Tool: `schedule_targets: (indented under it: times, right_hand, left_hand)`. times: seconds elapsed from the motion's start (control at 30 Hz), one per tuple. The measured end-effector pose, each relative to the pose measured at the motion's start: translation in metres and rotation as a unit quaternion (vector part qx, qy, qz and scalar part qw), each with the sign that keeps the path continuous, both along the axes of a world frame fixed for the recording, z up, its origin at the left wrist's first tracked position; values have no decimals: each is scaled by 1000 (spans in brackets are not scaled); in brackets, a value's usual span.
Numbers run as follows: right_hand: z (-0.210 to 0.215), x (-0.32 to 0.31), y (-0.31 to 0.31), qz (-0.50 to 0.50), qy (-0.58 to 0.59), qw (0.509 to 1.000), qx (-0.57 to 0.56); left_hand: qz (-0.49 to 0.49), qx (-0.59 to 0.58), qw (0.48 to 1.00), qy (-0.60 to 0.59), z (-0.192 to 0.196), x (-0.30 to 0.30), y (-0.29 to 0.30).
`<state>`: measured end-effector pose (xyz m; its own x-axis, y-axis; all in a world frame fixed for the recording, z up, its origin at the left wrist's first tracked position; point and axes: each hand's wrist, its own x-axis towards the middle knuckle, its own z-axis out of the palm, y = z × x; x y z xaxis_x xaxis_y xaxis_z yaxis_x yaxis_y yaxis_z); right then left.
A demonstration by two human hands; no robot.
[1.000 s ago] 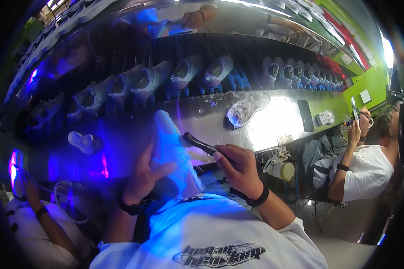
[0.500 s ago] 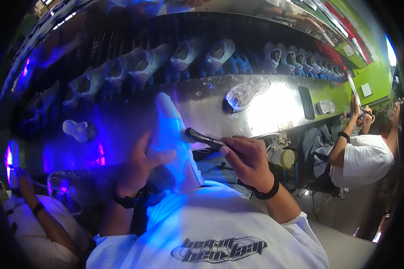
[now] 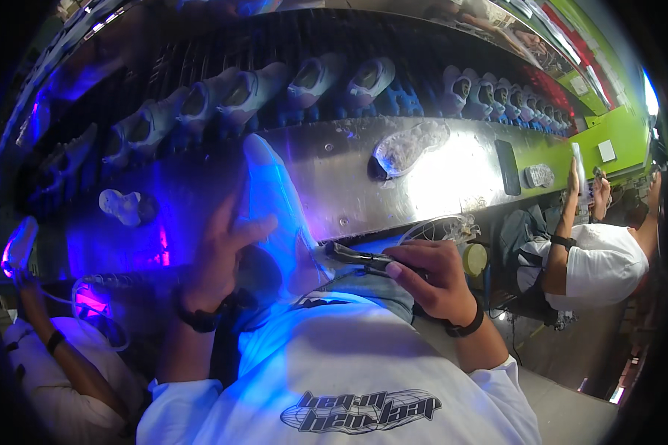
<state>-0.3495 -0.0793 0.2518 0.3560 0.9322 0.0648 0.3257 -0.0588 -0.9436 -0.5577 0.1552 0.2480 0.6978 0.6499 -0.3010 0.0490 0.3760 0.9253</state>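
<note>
We see left hand (image 3: 223,241) wrapped round pale shoe (image 3: 274,204), held upright near chest. Right hand (image 3: 430,278) closed on brush (image 3: 356,258), bristles touching shoe's near edge. Coating seemingly underway; blue glare hides how much. More shoes (image 3: 312,81) racked far.

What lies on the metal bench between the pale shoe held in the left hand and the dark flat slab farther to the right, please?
In the head view, one translucent shoe sole lies on the metal bench, between the shoe in the left hand and the dark slab.
</note>
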Motion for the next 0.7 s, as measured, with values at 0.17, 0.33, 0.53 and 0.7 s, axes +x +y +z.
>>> schedule_targets:
  times: [0.17, 0.33, 0.53, 0.7]
  right_hand:
    - [8, 7, -4, -8, -32, 999, 22]
    - [16, 14, 1, -24, -96, 994, 50]
    - [29, 28, 6, -8, -128, 991, 30]
    - [34, 28, 13, -19, -101, 994, -22]
  left_hand:
    - [11, -53, 999, 2, 3, 5, 2]
    - [21, -79, 996, 35, 1, 6, 4]
    - [23, -66, 997, 39, 10, 13, -5]
    - [-1, 7, 1000, 14, 21, 17, -13]
